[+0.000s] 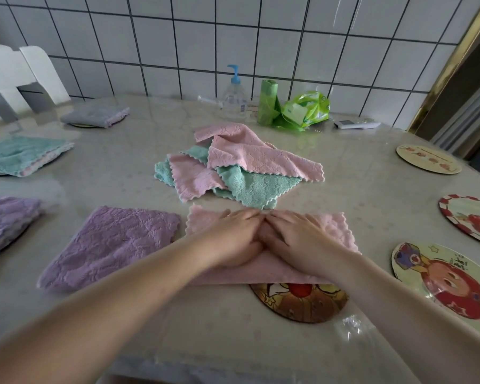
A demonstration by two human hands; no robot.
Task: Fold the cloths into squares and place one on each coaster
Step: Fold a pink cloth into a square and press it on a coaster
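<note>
Pressing both flat hands, left hand (234, 239) and right hand (297, 239), on pink cloth (336, 228), gripping nothing. Worrying fold's springing open, cloth's sitting half-off coaster (299, 303).

The pink cloth (330, 231) covered the far half of one coaster (299, 303). Two coasters (467, 217) ran off the right edge. Folded cloths hid the left coasters almost wholly; the purple one (3, 220) was cut by the frame.

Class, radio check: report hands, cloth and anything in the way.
Left hand and right hand flat, pressing pink cloth. Cloth overlaps near coaster. Unfolded pile just beyond; nothing blocking.
</note>
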